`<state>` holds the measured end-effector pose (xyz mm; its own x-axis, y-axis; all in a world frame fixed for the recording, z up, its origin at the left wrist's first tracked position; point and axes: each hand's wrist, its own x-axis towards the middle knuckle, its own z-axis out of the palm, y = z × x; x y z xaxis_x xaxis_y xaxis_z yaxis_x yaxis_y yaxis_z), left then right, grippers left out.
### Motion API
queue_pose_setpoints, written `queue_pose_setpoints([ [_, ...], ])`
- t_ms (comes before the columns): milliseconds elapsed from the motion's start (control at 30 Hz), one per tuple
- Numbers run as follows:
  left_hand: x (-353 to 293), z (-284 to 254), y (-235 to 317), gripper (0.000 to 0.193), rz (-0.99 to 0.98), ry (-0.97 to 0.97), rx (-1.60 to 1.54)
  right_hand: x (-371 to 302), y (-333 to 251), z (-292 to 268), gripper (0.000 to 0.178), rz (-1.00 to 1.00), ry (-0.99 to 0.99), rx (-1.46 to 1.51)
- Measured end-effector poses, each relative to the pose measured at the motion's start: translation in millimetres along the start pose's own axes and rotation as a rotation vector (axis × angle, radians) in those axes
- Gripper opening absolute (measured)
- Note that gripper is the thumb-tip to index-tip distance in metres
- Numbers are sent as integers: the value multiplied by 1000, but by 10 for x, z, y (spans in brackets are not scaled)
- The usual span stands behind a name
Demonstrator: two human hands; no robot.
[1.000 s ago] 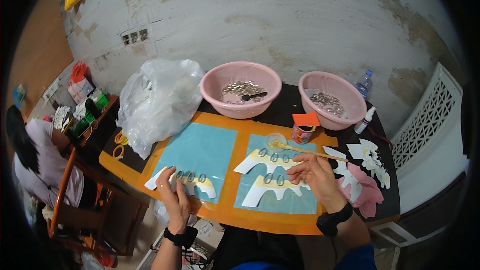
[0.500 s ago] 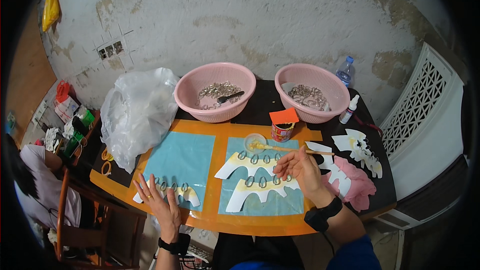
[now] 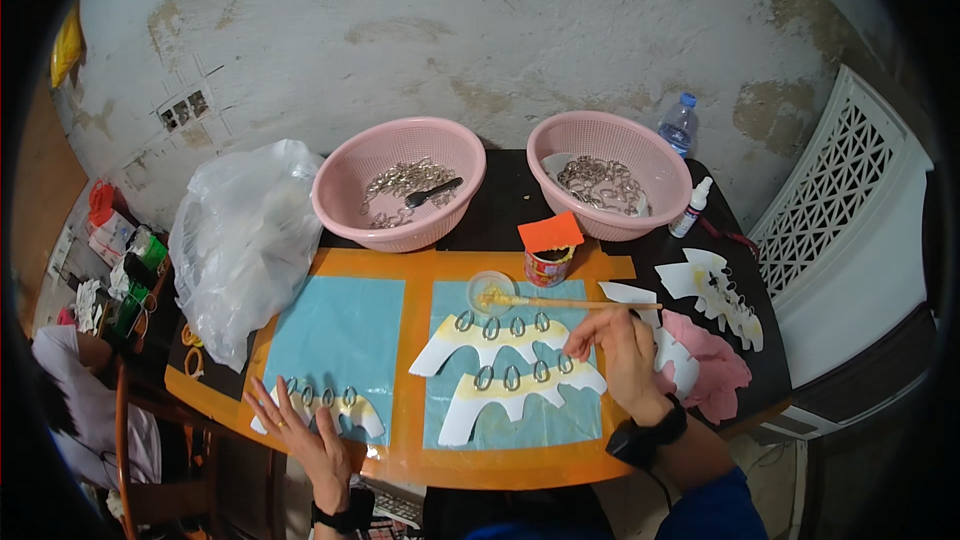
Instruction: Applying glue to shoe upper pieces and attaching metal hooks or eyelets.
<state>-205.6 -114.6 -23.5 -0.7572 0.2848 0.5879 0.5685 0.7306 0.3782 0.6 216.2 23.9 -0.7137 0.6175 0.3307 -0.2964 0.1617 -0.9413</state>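
My left hand hovers with spread fingers over the left end of a small white arched piece, which bears several metal rings along its yellow-smeared edge. Two larger arched pieces lie to the right on blue sheeting, an upper one and a lower one, each carrying metal rings. At their right ends is my right hand, fingers bent and pinched together beside the last ring of the lower piece. What sits between those fingertips, if anything, is hidden. A wooden-handled brush rests in a small clear cup of yellowish paste.
Two pink baskets of metal rings stand at the back, with a can under an orange flap before them. A plastic bag bulges at left. Pink cloth and white pieces lie right. Someone sits at far left.
My view has shifted, so the table sits slightly left and lower. The fingers of my right hand have turned downward and drawn together near the lower piece's end ring. My left hand stays spread.
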Motion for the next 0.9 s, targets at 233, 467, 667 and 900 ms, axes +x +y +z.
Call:
queue_pose_setpoints([
  [233, 75, -67, 29, 56, 12, -101, 2, -26, -60, 14, 43, -454, -328, -443],
  [467, 83, -142, 73, 66, -18, -267, 42, 28, -114, 37, 33, -588, -318, -562],
  [667, -48, -229, 65, 65, -44, -197, 15, -62, -144, 32, 31, -669, -330, -619],
  [900, -83, -60, -20, 53, 25, 25, -56, -130, -148, -24, 26, -729, -391, -796],
])
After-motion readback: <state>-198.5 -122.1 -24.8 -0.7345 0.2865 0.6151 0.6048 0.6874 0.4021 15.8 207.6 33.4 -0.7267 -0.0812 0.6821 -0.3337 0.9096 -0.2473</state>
